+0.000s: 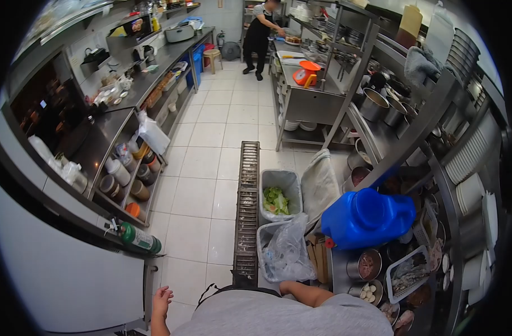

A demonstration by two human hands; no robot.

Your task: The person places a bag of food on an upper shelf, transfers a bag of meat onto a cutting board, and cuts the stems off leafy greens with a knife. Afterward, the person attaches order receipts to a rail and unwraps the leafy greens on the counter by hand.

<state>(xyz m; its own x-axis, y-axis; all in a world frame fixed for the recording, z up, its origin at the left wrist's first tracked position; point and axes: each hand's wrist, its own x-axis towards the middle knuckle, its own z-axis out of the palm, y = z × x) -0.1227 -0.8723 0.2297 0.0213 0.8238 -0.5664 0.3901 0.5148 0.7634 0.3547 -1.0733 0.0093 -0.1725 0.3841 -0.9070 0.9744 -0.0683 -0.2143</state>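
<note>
My left hand (162, 298) is raised at the lower left of the head view, over the white floor tiles, with its fingers apart and nothing in them. At the bottom centre my right forearm bends in front of my grey shirt, and my right hand (285, 287) is mostly hidden near my waist; its fingers do not show. Just ahead of it stands a bin with a clear plastic liner (289, 252). Behind that, another lined bin (265, 178) holds green leaves (276, 200). A blue jug (368, 218) sits to the right of the bins.
A floor drain grate (247, 207) runs forward beside the bins. Steel shelving with jars and a green cylinder (139, 238) line the left. Pots, a white basket (407, 273) and stacked plates fill the right. A person in a black apron (257, 36) stands at the far counter.
</note>
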